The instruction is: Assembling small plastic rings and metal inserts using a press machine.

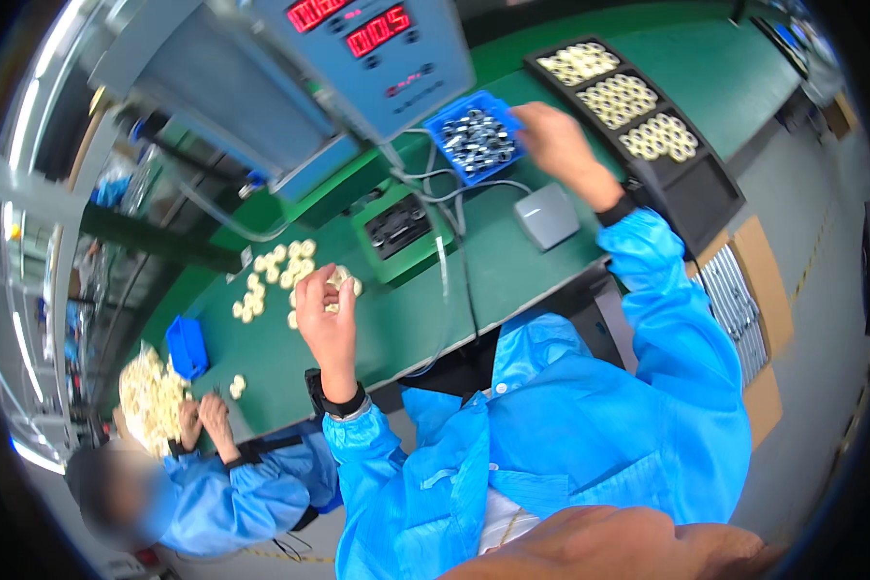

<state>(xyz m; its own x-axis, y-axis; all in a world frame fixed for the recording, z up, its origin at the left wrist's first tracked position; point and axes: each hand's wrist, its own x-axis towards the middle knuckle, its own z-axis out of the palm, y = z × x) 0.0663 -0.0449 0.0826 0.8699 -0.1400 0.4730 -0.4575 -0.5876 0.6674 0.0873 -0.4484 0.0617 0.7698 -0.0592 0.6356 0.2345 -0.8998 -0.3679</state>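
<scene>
My left hand [325, 314] is over the green table among cream-coloured round parts [300, 259], its fingers curled round one or more of them. Cream pieces show between the thumb and fingers, but how many are held is hidden. At the right rim of a blue bin [438, 130] is my right hand [558, 145], its fingers bent together. The fingertips are partly hidden, so what they hold does not show. Small shiny metal parts [476, 143] fill the bin. Between my hands sits a green machine base with a black fixture [396, 227].
A blue machine panel [377, 82] with red digits rises behind. A black compartment tray [701, 193] holding cream rings lies at right. Cables and a grey box [546, 216] are near my right forearm. At left, a co-worker's hands [213, 420] are beside a pile of cream parts [145, 396].
</scene>
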